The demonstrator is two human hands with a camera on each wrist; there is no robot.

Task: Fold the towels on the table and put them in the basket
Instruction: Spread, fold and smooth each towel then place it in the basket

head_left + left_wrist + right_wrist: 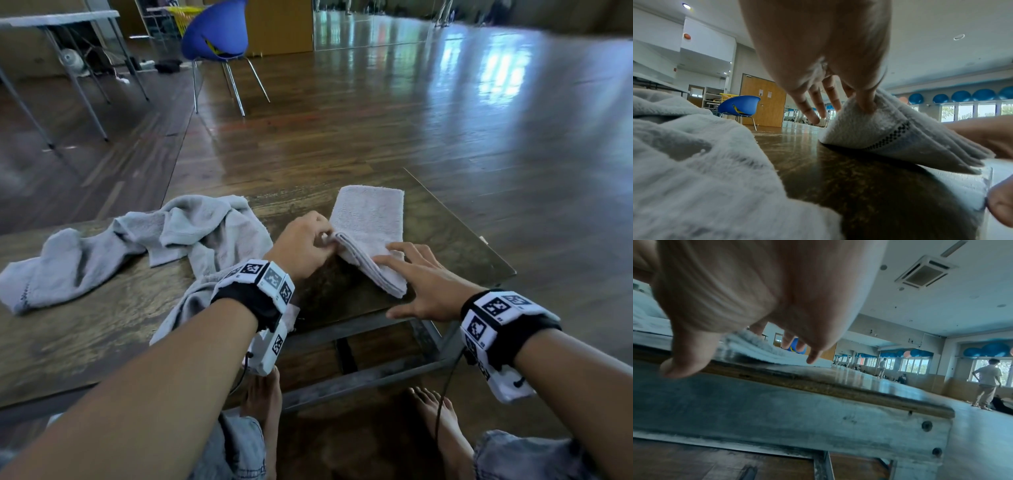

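Observation:
A pale folded towel [368,226] lies on the right part of the low wooden table [85,342]. My left hand [325,236] pinches the towel's left folded edge and lifts it a little; in the left wrist view the layers of the folded towel [890,134] fan out under the thumb. My right hand [407,270] lies flat, its straight fingers resting on the near end of that towel. The right wrist view shows the fingers [812,356] over the towel [760,350]. Two crumpled grey towels lie unfolded, one at the left [154,236] and one under my left wrist [191,305].
A blue chair [215,31] stands on the wooden floor beyond the table, with something yellow like a basket [728,95] behind it. A folding table [58,20] is at the far left. My bare feet [263,404] are under the table's near edge. A person [986,381] stands far right.

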